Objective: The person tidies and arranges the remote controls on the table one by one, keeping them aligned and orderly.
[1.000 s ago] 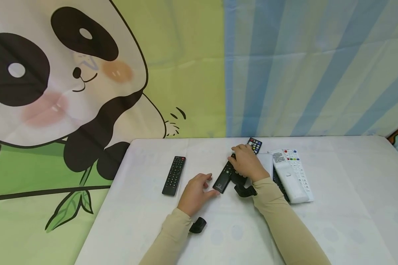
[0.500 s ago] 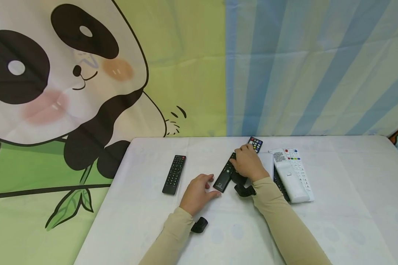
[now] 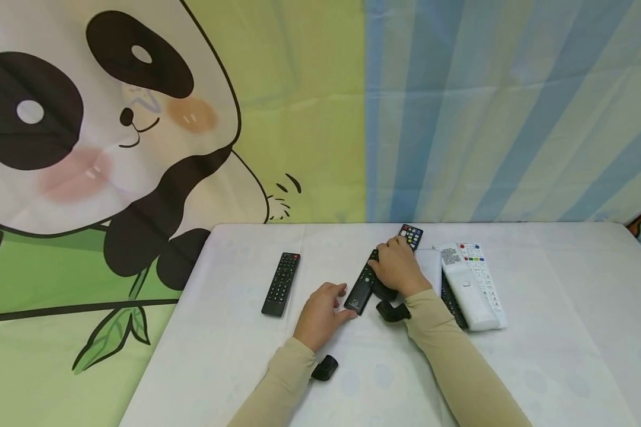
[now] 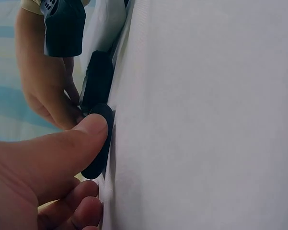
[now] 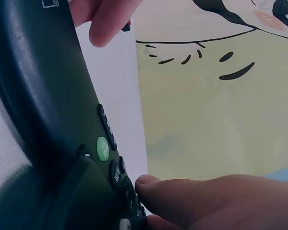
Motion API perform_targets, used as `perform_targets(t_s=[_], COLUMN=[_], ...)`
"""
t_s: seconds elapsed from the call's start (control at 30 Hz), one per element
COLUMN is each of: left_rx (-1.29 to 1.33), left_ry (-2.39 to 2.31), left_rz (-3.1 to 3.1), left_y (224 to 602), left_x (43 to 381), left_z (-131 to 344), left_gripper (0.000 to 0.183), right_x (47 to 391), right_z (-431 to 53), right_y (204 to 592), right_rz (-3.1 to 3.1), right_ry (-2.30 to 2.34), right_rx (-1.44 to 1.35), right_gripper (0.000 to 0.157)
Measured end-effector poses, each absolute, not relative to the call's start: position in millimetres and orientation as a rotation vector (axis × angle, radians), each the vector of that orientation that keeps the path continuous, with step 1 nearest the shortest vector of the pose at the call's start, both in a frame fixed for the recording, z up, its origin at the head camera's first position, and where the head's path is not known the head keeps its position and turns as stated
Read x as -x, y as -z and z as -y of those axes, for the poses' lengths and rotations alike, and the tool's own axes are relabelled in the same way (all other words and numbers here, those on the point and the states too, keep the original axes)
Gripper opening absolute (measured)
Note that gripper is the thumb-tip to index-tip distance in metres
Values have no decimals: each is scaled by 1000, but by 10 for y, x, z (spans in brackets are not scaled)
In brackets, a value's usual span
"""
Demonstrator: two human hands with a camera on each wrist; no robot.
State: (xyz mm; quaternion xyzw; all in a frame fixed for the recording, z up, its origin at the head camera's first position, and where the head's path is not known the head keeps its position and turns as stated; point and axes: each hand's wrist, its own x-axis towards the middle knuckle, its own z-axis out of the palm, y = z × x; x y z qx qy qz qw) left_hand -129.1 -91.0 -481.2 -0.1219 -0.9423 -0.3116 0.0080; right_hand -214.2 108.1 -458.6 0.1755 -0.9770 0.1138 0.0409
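Note:
My right hand (image 3: 400, 267) grips a black remote control (image 3: 360, 292) with a green button, its thumb along the left edge; the palm hides the rest of the hold. In the right wrist view the thumb (image 5: 177, 194) lies against the button side of this remote (image 5: 43, 91). My left hand (image 3: 317, 317) is at its near end, thumb and forefinger apart around the corner. The left wrist view shows the left thumb (image 4: 93, 127) overlapping the end of the remote (image 4: 96, 165). A second black remote (image 3: 412, 233) with coloured buttons lies partly under my right hand.
Right of my hands lie a white flat remote-like piece (image 3: 430, 264), a dark remote (image 3: 451, 299), a white remote turned face down (image 3: 470, 296) and a white remote with coloured buttons (image 3: 486, 276), overlapping. Another black remote (image 3: 281, 284) lies alone on the left of the white-covered table (image 3: 229, 356).
My left hand has shifted slightly right, toward the near end of the black remote. The right hand stays almost in place on it, and the other remotes have not moved.

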Motion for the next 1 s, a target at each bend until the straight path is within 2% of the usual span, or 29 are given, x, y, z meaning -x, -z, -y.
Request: perform_targets(t_s=[0.6, 1.0], left_rx=[411, 401], left_ry=[963, 971], left_rz=[2925, 2925], left_y=[4831, 4754], left_x=[1313, 1306], left_z=[973, 1021], left_gripper=[51, 50], right_x=[2146, 2112], right_z=[-997, -920], right_y=[4609, 4557], right_rz=[2983, 2952], right_ry=[-574, -738], right_rx=[-427, -397], right_gripper=[44, 44])
